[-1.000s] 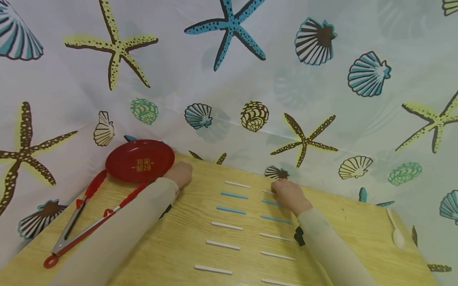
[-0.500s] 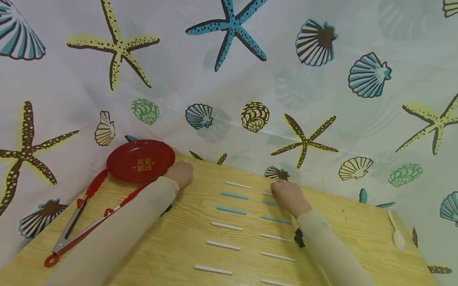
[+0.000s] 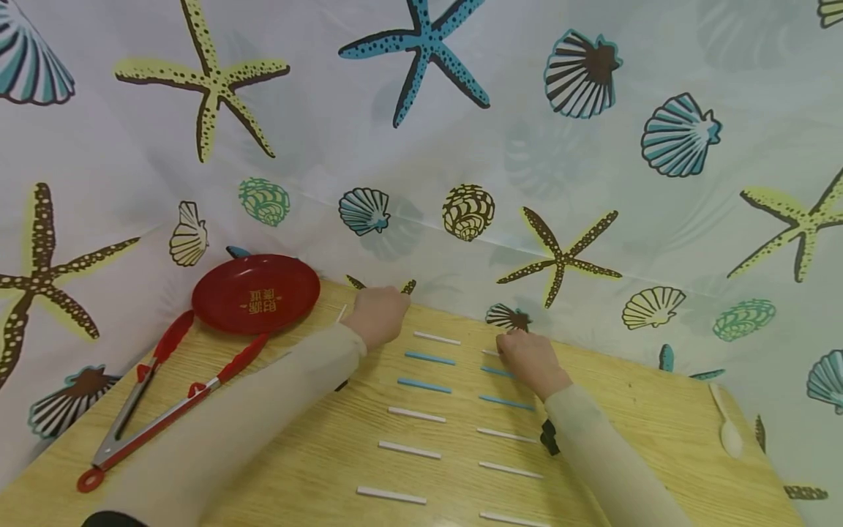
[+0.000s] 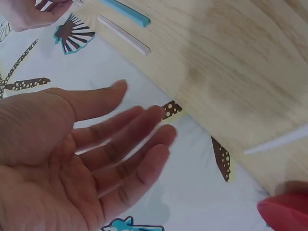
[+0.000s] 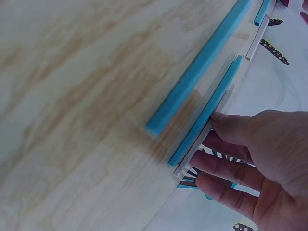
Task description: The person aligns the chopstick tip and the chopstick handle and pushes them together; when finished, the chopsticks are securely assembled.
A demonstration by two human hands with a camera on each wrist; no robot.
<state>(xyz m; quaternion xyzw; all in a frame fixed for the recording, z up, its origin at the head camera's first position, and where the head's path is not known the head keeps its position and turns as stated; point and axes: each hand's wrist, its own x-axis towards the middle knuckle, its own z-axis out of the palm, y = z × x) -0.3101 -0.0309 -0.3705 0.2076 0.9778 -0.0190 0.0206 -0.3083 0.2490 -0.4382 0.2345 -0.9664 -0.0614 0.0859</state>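
Note:
My left hand [image 3: 377, 317] hovers over the table's back edge, palm and relaxed fingers holding nothing in the left wrist view. Beside it lies a white stick [image 4: 279, 139], close to the red plate [image 3: 257, 293]. At the back of the right-hand row, my right hand [image 3: 532, 360] pinches another white stick [image 5: 225, 100], thumb on one side and fingers on the other. Right alongside that stick runs a blue stick [image 5: 205, 110], with a second blue stick [image 3: 507, 402] nearer me. The left-hand row starts with a white stick [image 3: 437, 338] at the back, then a blue stick [image 3: 430, 359].
Red-tipped tongs [image 3: 145, 439] lie spread at the left, in front of the plate. Several more white sticks [image 3: 410, 450] continue both rows toward me. A white spoon [image 3: 731, 439] rests at the far right. A shell-patterned curtain [image 3: 421, 161] hangs along the back edge.
My left hand has moved right, away from the plate and the tongs, uncovering a white stick beside the plate. My right hand has stayed at the same stick.

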